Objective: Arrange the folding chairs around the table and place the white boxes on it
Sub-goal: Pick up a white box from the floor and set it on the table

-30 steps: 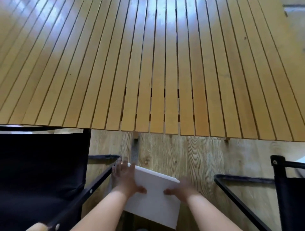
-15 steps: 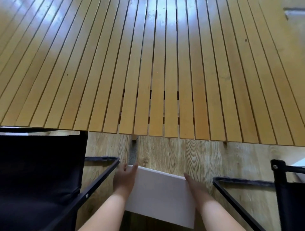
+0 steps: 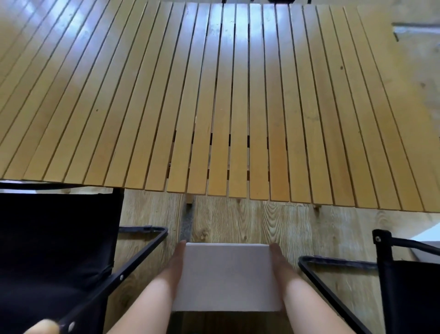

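A white box [image 3: 227,277] hangs level above the wooden floor, just short of the near edge of the slatted wooden table [image 3: 214,95]. My left hand [image 3: 175,264] presses flat against its left side and my right hand [image 3: 278,263] against its right side, fingers straight and pointing forward. A black folding chair [image 3: 52,250] stands at my left, its fabric under the table's edge. The frame and fabric of a second black folding chair [image 3: 402,279] show at the right.
Wooden floor [image 3: 238,221] shows between the two chairs, in front of the table. A pale object [image 3: 428,238] lies at the right edge behind the right chair. Dark chair parts [image 3: 266,1] peek over the table's far edge.
The box has turned from tilted to square and risen closer to the table's edge. My hands have shifted from gripping its top to pressing flat on its two sides.
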